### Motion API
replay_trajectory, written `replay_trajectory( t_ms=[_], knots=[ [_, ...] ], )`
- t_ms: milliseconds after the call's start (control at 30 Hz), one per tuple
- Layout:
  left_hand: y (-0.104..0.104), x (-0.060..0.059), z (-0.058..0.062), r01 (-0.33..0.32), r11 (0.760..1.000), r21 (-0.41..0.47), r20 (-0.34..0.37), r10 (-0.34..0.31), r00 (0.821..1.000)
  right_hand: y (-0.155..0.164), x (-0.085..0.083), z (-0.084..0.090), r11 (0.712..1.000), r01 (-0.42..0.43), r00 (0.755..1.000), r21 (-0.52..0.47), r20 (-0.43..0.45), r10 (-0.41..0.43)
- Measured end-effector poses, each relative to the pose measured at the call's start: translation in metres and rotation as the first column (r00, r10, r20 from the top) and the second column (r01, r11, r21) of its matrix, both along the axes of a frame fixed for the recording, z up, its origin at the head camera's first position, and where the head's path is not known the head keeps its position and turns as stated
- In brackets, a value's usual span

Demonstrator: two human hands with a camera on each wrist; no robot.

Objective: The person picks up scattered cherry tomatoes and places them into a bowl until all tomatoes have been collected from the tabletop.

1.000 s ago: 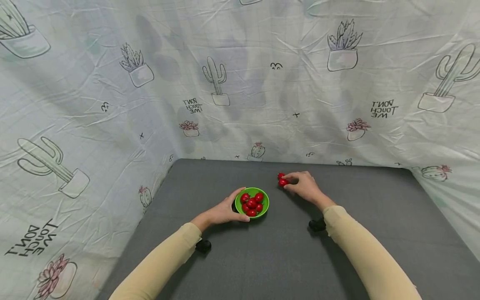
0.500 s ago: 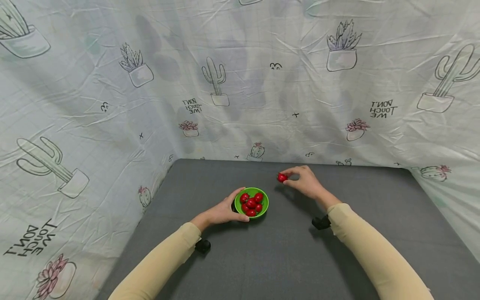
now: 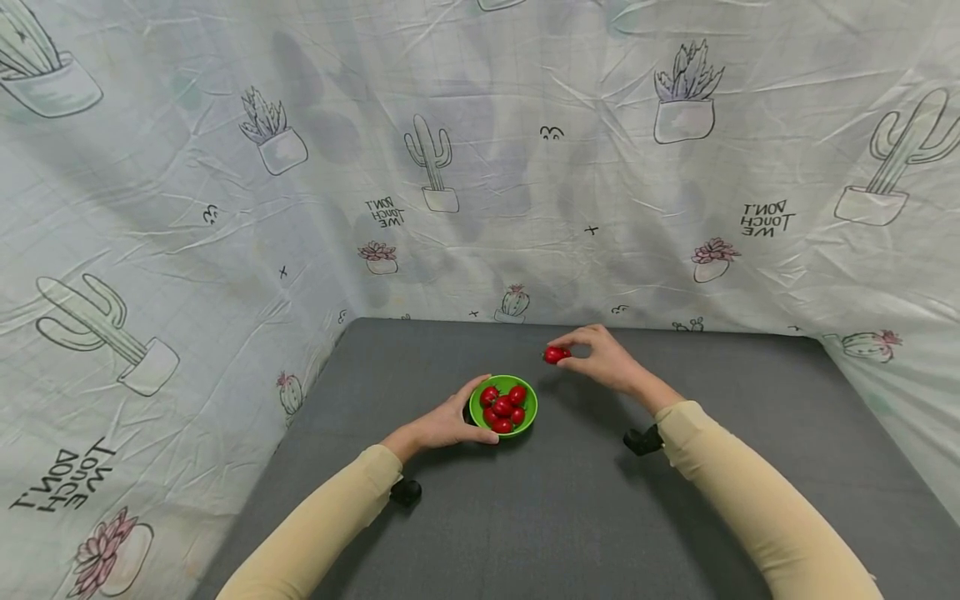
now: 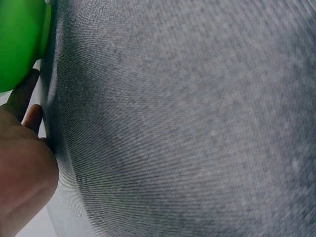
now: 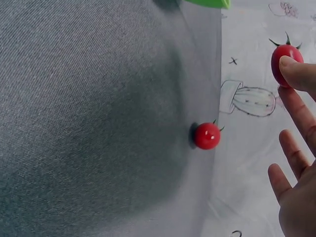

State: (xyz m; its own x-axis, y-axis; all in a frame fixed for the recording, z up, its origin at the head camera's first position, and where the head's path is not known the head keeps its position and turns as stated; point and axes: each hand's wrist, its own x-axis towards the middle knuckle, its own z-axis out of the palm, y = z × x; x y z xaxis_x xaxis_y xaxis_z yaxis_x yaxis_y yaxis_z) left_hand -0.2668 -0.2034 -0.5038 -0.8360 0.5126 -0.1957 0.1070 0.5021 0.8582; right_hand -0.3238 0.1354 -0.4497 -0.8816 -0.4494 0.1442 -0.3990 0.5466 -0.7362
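A small red tomato (image 3: 555, 355) is pinched between the thumb and fingertips (image 5: 296, 71) of the right hand (image 3: 603, 360), which is raised above the grey table (image 3: 570, 517); the remaining fingers of that hand are spread loosely. A green bowl (image 3: 503, 406) is gripped at its near-left rim by the left hand (image 3: 450, 423), whose thumb and fingers are curled round the rim while the hand rests on the table. The bowl lies just left of and nearer than the right hand, with the pinched tomato held up and to the right of it, clear of its rim. Several red tomatoes (image 3: 502, 407) are seen piled inside the bowl. In the right wrist view, one further tomato on the table (image 5: 207, 136) is shown lying below the right hand, apart from its fingers. Cream sleeves (image 3: 750, 500) cover both forearms. The table is enclosed on three sides by a pale cloth backdrop (image 3: 187, 208) printed with cacti and potted plants.
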Motion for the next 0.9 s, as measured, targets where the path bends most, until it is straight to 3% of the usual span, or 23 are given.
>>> replay_trajectory(
  t_ms=[333, 500, 900],
  knots=[
    [0.0, -0.002, -0.002, -0.003, 1.0, -0.009, 0.006, 0.003, 1.0, -0.013, 0.002, 0.005, 0.992, -0.128, 0.992, 0.0, 0.004, 0.128],
    [0.001, -0.002, -0.002, -0.005, 1.0, -0.024, 0.007, 0.005, 1.0, -0.02, 0.004, 0.005, 0.989, -0.149, 0.989, 0.025, 0.005, 0.149],
    [0.001, -0.001, -0.002, 0.004, 1.0, -0.006, 0.018, -0.004, 1.0, -0.032, 0.009, 0.007, 0.975, -0.223, 0.97, 0.001, 0.094, 0.222]
  ],
)
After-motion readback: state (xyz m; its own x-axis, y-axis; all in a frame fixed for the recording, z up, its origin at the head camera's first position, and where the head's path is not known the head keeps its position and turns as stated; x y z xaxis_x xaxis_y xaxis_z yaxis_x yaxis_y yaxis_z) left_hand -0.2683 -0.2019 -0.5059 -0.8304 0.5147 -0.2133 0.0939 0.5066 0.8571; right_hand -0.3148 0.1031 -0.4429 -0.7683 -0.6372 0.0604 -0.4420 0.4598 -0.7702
